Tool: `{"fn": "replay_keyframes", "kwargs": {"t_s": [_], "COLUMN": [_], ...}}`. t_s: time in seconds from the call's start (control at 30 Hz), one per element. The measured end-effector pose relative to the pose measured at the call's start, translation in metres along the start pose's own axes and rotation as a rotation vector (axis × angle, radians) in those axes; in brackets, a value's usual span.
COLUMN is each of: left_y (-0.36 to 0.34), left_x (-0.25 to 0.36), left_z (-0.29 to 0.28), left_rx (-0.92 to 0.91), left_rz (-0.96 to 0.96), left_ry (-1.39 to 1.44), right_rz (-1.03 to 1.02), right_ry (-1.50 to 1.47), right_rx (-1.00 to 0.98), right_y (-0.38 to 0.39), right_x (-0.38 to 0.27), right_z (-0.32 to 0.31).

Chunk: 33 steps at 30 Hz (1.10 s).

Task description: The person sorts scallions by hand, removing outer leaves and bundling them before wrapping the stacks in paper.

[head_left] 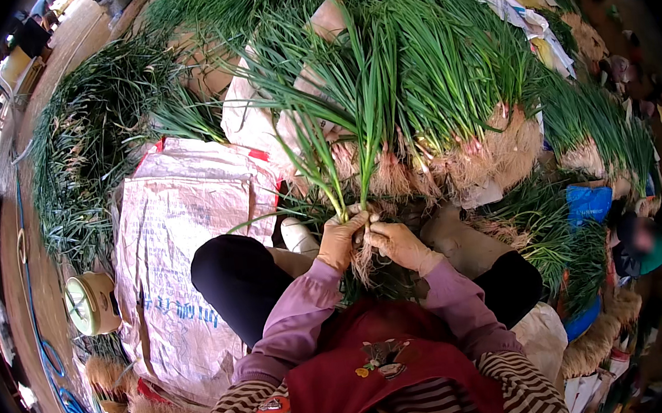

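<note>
Both my hands wear tan gloves and meet in front of my lap on a small bunch of green onions [368,151]. My left hand [340,239] is closed round the pale stems just above the roots. Against the same stems, at the root end, the fingers of my right hand [400,244] are pinched together. Stringy brown roots [365,265] dangle between the hands. The long green leaves fan upward and away from me. Just beyond lies a thick heap of green onions [446,76], its bushy roots turned toward me.
To the left lies a large pale woven sack [180,213], with a lidded bucket [92,303] beside it. Dark green leaves [94,142] are piled at the far left. A blue hose [75,406] runs along the left floor. Another person in a dark green cap [656,251] is at the right.
</note>
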State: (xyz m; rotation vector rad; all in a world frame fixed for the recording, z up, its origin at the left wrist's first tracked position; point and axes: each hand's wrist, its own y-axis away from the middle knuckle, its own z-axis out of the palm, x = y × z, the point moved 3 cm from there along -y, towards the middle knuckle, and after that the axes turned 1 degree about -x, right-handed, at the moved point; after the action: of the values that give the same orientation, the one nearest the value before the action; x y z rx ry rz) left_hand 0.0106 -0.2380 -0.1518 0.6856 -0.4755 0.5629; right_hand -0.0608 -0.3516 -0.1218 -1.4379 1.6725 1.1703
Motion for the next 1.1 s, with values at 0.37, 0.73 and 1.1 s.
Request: {"fn": "replay_keyframes", "kwargs": {"t_s": [0.37, 0.73, 1.1], "left_y": [0.011, 0.021, 0.022], "left_x": [-0.019, -0.015, -0.016], "left_z": [-0.001, 0.01, -0.004], "left_rx": [-0.059, -0.222, 0.046], "left_rz": [-0.052, -0.195, 0.154], "left_ry": [-0.103, 0.113, -0.246], "right_rz": [0.126, 0.277, 0.415], "right_ry": [-0.281, -1.023, 1.165], "right_rx": [0.313, 0.286, -0.264], "right_y": [-0.022, -0.02, -0.022], "right_x": [0.001, 0.003, 0.063], "right_z": [-0.005, -0.017, 0.009]}}
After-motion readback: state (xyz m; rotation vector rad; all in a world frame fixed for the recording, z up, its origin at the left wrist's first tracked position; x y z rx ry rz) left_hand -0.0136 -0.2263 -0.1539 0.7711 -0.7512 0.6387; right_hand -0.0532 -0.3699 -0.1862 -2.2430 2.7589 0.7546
